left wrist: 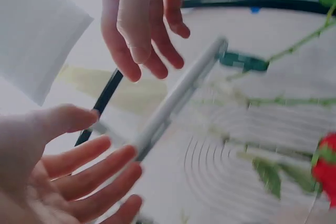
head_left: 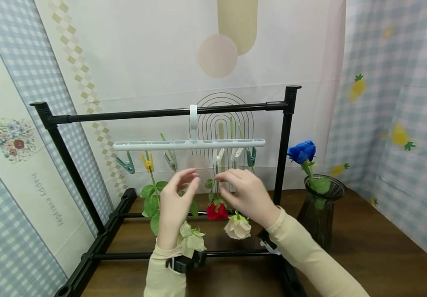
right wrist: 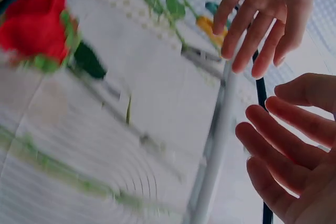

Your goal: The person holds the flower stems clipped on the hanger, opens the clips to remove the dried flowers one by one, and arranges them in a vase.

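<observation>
1. Near the middle, the left hand (head_left: 173,202) and right hand (head_left: 248,192) hold nothing, fingers relaxed.
2. Just beyond, the red rose (head_left: 217,212) hangs head-down because a white clip (head_left: 219,156) pinches its stem.
3. The clip hanger (head_left: 209,144) hooks over the black rail (head_left: 131,115) for support.

Long pale plastic hanger (head_left: 150,145) hooked over black tubular metal rack (head_left: 131,114), dark flared glass vase (head_left: 315,220) just off to right.

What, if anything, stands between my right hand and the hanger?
Nothing visible does: the right wrist view shows open space between your right hand and the hanger. The red rose hangs lower, apparently out of the way.
</observation>
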Action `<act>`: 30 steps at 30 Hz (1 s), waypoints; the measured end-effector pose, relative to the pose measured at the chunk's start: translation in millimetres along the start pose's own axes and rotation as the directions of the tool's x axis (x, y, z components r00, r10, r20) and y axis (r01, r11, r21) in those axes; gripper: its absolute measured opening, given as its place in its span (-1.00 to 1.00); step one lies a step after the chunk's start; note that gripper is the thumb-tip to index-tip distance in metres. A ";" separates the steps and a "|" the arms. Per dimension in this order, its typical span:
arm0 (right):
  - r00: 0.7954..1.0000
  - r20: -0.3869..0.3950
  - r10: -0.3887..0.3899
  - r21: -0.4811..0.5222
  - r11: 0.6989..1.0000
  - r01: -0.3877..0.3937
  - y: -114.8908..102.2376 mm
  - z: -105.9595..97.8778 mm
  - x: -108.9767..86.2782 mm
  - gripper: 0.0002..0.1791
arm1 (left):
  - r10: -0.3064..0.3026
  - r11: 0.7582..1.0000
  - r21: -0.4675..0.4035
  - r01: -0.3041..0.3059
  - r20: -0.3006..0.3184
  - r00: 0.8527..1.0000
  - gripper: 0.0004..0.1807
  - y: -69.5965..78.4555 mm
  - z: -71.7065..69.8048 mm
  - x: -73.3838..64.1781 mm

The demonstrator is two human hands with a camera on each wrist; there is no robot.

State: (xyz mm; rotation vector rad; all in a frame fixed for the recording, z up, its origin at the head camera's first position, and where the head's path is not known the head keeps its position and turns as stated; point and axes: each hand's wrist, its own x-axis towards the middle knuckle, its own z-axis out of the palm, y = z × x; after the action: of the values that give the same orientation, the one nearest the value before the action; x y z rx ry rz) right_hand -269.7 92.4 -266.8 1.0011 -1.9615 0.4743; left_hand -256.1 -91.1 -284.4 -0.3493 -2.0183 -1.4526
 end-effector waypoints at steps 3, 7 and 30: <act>1.000 0.021 -0.013 0.020 1.000 0.013 -10.0 15.1 8.5 -0.77 | 0.023 1.000 0.010 -0.021 -0.156 0.988 -0.75 -7.9 -12.9 0.3; 0.999 0.045 -0.022 0.058 0.998 0.019 -24.5 32.0 19.3 -0.75 | 0.001 0.998 0.058 0.018 -0.314 0.949 -0.77 -17.2 -25.9 1.2; 0.959 0.168 0.228 -0.194 0.962 -0.195 -68.8 107.5 93.4 -0.75 | -0.277 0.931 0.129 0.340 -0.356 0.892 -0.58 -67.4 -52.9 25.8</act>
State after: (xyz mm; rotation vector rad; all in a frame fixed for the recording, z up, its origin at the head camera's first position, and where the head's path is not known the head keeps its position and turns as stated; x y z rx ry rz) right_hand -300.1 -62.2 -252.6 0.7496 -2.2526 0.3253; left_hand -295.2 -167.8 -308.8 0.2991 -1.9664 -1.3757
